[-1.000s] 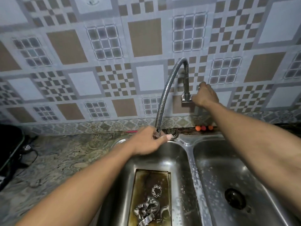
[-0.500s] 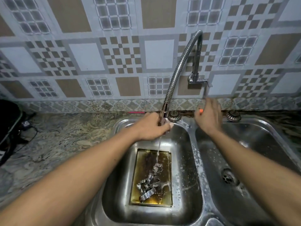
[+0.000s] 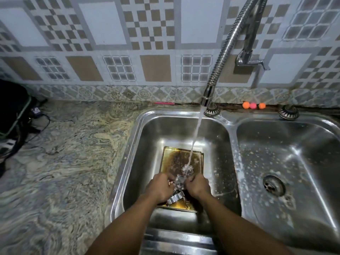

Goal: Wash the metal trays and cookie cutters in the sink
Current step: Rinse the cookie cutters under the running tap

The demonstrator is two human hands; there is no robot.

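Note:
A stained, brownish metal tray [image 3: 176, 159] lies flat in the left basin of the steel sink [image 3: 128, 144]. Several metal cookie cutters lie on it; one flower-shaped cutter [image 3: 189, 169] sits where the water lands, another [image 3: 175, 197] lies below my hands. My left hand [image 3: 161, 186] and my right hand [image 3: 197, 186] are down on the tray, both closed on a cookie cutter [image 3: 181, 180] between them. Water runs from the flexible faucet spout [image 3: 207, 97] onto the cutters.
The right basin [image 3: 294, 162] is wet and soapy, with its drain [image 3: 273, 185] open. The tap handle [image 3: 252, 61] is on the wall. Small orange and pink balls [image 3: 253, 105] sit behind the sink. The marbled counter [image 3: 64, 153] lies left, with a black bag [image 3: 12, 107] and cables.
Both hands left the faucet and dropped into the left basin onto the cutters. Water now flows in a full stream. My view has tilted down.

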